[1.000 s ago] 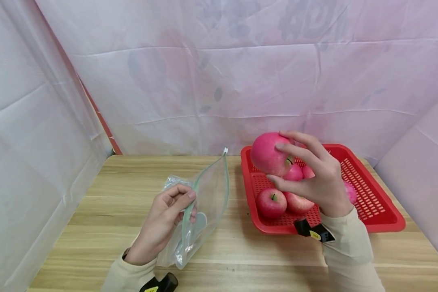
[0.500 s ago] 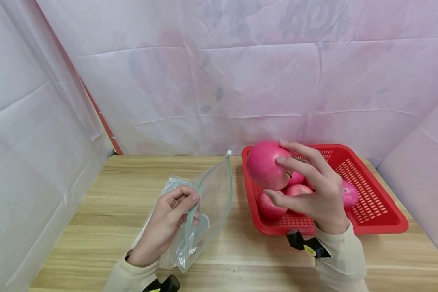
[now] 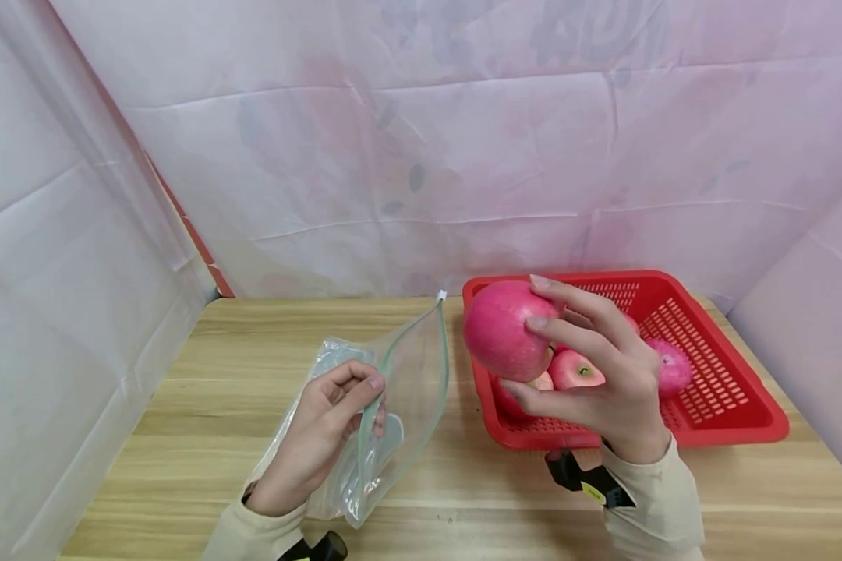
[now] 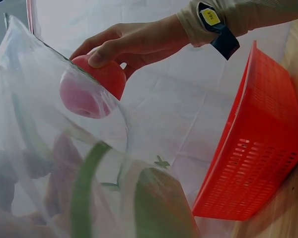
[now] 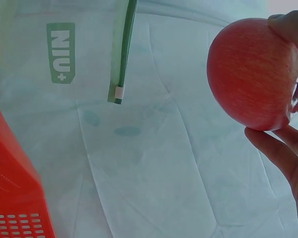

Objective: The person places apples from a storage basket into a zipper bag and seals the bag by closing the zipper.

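In the head view a pink-red apple [image 3: 503,331] is gripped between the fingers and thumb of my right hand [image 3: 603,366], above the left side of a red plastic basket [image 3: 737,425]. The right wrist view shows the same apple [image 5: 253,74] with its stem end toward the palm. My left hand [image 3: 330,428] pinches the green-edged rim of a clear zip bag [image 3: 414,389], whose mouth gapes toward the right. A white slider [image 3: 441,295] sits at the bag's top corner. In the left wrist view the apple [image 4: 114,79] shows partly through the bag's film.
Several apples [image 3: 575,370] lie in the basket, some hidden behind my right hand. The wooden table [image 3: 203,389] meets a pale printed cloth [image 3: 407,156] at the back, with cloth walls at both sides.
The right hand has carried the apple a little left and downward, nearer the bag. The left hand and bag have shifted slightly right.
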A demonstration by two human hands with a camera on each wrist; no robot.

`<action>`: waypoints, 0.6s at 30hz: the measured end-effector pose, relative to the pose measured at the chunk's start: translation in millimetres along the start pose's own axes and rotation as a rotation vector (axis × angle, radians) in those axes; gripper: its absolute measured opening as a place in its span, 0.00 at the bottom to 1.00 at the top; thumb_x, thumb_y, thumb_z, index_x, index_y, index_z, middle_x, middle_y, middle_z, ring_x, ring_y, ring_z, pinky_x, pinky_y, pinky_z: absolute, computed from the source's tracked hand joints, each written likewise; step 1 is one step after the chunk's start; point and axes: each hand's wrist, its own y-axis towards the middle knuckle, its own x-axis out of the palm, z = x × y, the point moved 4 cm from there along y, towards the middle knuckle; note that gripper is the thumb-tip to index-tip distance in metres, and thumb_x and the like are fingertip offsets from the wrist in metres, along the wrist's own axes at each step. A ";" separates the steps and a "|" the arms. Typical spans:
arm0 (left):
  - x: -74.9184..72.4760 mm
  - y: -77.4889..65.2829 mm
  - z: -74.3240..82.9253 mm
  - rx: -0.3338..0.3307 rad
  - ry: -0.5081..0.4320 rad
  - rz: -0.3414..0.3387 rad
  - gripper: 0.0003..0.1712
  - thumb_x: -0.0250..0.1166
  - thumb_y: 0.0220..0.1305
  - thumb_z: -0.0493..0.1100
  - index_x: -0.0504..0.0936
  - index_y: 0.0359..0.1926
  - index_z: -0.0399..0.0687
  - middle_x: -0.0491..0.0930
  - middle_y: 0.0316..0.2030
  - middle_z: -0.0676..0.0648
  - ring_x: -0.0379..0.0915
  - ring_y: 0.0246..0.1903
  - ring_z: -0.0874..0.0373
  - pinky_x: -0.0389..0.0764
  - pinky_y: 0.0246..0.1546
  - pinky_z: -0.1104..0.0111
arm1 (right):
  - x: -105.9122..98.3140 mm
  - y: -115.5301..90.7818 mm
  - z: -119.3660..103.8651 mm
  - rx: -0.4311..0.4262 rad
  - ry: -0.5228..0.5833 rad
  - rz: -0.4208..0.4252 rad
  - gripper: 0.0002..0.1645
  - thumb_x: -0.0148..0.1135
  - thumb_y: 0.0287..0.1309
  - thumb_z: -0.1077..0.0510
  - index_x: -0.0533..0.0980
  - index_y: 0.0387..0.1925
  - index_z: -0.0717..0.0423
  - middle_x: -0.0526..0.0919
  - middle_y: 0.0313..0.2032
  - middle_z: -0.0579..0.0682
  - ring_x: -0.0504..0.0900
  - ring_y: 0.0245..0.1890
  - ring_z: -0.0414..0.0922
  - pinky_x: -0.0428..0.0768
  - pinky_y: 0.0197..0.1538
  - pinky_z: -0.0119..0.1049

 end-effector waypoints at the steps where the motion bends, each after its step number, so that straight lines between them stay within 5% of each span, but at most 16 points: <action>1: -0.1 -0.3 -0.1 0.000 0.000 0.000 0.04 0.61 0.75 0.41 0.78 0.41 0.46 0.78 0.26 0.54 0.76 0.24 0.63 0.80 0.31 0.73 | 0.7 0.2 -0.2 -0.003 0.003 0.004 0.25 0.78 0.53 0.49 0.82 0.37 0.69 0.83 0.48 0.69 0.85 0.52 0.53 0.82 0.58 0.31; 18: 3.5 0.2 0.1 -0.007 0.007 -0.021 0.11 0.61 0.74 0.40 0.74 0.45 0.34 0.78 0.26 0.54 0.76 0.23 0.62 0.80 0.31 0.73 | 20.3 2.3 -4.6 -0.052 0.095 -0.106 0.22 0.77 0.54 0.53 0.82 0.40 0.68 0.81 0.50 0.71 0.83 0.54 0.55 0.81 0.60 0.33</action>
